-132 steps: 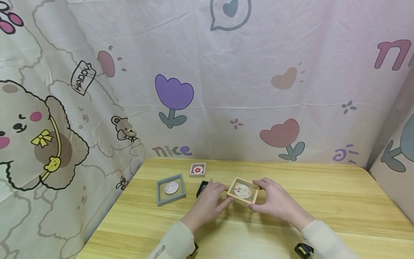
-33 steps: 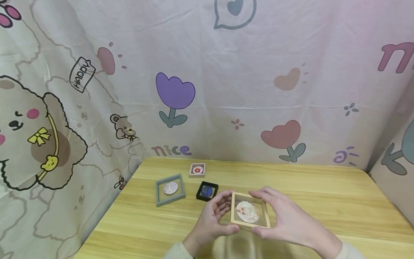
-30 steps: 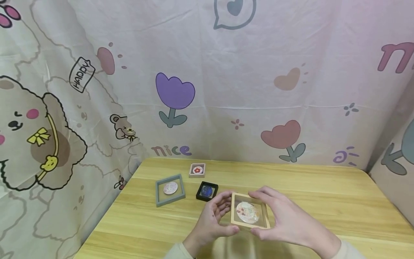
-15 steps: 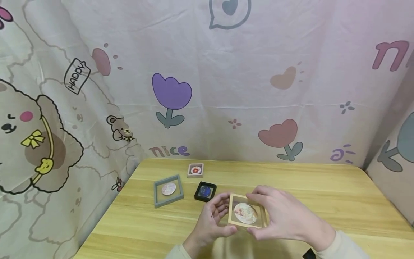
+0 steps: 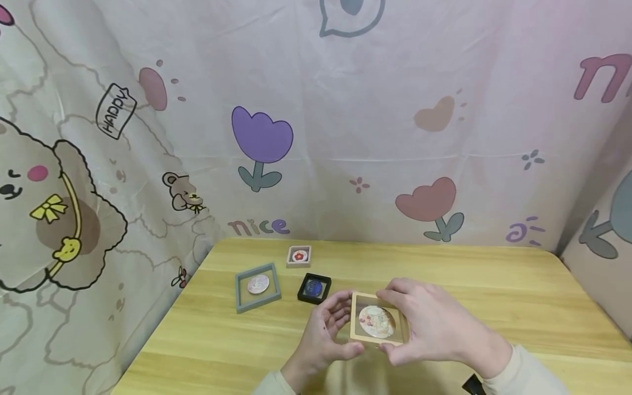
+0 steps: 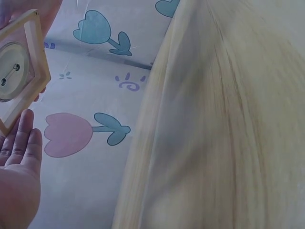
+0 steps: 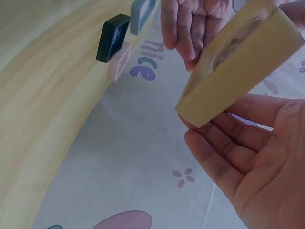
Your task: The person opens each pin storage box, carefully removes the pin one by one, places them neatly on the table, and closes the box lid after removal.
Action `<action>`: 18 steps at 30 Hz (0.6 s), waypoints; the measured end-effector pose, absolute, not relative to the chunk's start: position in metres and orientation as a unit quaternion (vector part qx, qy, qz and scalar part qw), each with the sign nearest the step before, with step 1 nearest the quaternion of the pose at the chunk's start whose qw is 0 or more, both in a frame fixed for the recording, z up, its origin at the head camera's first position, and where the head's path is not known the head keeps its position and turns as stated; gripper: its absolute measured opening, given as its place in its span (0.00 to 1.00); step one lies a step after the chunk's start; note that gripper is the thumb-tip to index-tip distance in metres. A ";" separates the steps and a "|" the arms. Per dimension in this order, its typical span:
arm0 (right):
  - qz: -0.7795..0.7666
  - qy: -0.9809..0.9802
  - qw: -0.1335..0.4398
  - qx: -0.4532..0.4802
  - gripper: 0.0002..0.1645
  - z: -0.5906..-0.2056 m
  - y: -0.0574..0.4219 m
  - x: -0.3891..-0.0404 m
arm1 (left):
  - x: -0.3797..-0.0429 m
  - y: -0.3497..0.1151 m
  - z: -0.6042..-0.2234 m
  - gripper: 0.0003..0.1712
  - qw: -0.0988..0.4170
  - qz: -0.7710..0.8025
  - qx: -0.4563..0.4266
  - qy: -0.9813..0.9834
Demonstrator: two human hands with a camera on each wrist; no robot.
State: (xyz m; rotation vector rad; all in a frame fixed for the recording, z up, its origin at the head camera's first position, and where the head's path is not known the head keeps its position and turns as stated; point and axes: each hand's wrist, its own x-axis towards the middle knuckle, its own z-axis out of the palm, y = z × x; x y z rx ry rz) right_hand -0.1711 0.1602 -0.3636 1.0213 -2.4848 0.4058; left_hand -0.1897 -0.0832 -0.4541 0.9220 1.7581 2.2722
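**Light-wood square display frame (image 5: 353,321): steady it by the rim, off the see-through pane (image 5: 364,302)**

The frame hangs between the 2 hands above the table, its face tipped up toward the head camera. Within it sits a round, cream-coloured picture badge (image 5: 377,322); the left wrist view shows a metal pin on its back.

The right hand (image 5: 434,326) has the frame in a pinch, fingers on the far edge and thumb on the near edge. The left hand (image 5: 323,337) lies along the frame's left side with relaxed, parted fingers and no grip visible; whether its fingertips touch the wood, I cannot tell.

Since 1 hand seems to bear all the weight, a light left-hand touch on the opposite rim would likely make any turn steadier. Pressure belongs on the wood: the pane looks thin and might smudge or give. Squeezing hard could flex the rim.

Beyond the frame, to its left, lies a black square frame with a blue badge (image 5: 309,300); farther left, a grey-blue square frame (image 5: 259,303); farthest back, a small pale-pink square frame (image 5: 298,264). All 3 rest on the yellowish wood-grain table (image 5: 498,307), so turning the frame nearer the body should spare the black frame a knock.
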 end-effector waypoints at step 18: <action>0.124 -0.879 0.243 0.392 0.34 -0.362 0.159 -0.174 | -0.192 -0.082 -0.461 0.51 0.057 0.760 0.319 0.563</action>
